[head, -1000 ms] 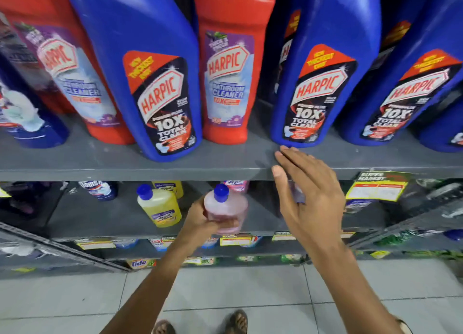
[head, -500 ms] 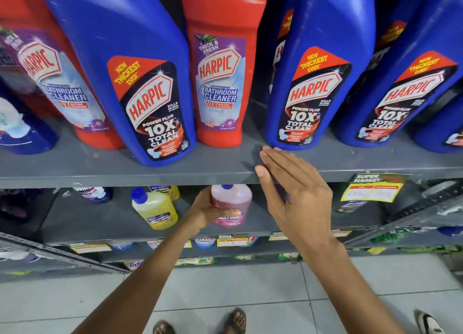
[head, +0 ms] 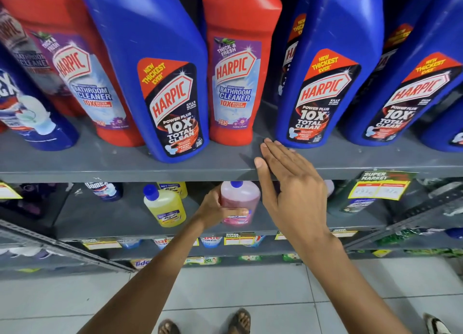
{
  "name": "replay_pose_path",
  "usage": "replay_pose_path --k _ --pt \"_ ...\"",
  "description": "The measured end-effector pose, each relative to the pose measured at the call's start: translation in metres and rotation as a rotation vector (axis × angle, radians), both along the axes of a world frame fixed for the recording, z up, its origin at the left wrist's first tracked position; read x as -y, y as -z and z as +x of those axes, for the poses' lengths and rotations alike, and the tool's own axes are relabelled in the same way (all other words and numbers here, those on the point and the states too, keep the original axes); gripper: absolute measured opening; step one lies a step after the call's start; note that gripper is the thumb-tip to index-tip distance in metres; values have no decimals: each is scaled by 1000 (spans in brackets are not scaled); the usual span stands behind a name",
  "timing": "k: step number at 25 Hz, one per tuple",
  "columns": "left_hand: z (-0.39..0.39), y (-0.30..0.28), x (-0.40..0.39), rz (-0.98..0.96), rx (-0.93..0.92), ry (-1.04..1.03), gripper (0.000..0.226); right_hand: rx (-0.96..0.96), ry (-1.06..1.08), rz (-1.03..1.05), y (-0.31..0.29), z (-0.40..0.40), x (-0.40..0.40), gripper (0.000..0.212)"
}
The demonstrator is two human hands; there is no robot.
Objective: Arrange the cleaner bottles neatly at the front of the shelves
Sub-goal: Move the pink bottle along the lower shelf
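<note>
On the lower shelf (head: pixel 120 223) my left hand (head: pixel 215 210) grips a pink cleaner bottle (head: pixel 240 198) with a blue cap, standing upright near the shelf's front. A yellow cleaner bottle (head: pixel 166 207) stands just left of it. My right hand (head: pixel 288 188) hovers flat with fingers together over the front edge of the upper shelf (head: pixel 100 165), holding nothing. Its fingertips lie just in front of a blue Harpic bottle (head: pixel 325 83). Another blue Harpic bottle (head: pixel 160 83) and a red Harpic bottle (head: pixel 238 70) stand to the left.
More red and blue Harpic bottles fill the upper shelf at both sides. A yellow price tag (head: pixel 380 185) hangs on the shelf edge at right. Lower shelves hold small packs and labels. Grey floor tiles (head: pixel 250 288) and sandalled feet lie below.
My left hand has pushed the pink bottle slightly back and up on the lower shelf. My right hand stays over the upper shelf edge, flatter than before.
</note>
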State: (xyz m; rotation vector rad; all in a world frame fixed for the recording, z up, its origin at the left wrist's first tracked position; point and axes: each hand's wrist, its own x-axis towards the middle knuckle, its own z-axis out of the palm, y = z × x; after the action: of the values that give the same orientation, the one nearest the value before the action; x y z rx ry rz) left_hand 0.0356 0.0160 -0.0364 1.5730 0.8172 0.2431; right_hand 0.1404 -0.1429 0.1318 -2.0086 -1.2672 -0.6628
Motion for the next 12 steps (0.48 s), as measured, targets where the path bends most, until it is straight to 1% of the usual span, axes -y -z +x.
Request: replay_pose_path --k 3,7,10,12 --pt "1 4 2 -1 28 1 78 7 -10 -1 1 1 -1 38" --pt "2 5 6 3 18 9 81 -3 -39 19 6 3 -3 43" --pt "1 5 7 -4 17 -3 83 -10 -43 17 8 2 -3 44" --pt "-2 1 10 34 -2 -11 87 -30 -52 9 7 1 -5 43"
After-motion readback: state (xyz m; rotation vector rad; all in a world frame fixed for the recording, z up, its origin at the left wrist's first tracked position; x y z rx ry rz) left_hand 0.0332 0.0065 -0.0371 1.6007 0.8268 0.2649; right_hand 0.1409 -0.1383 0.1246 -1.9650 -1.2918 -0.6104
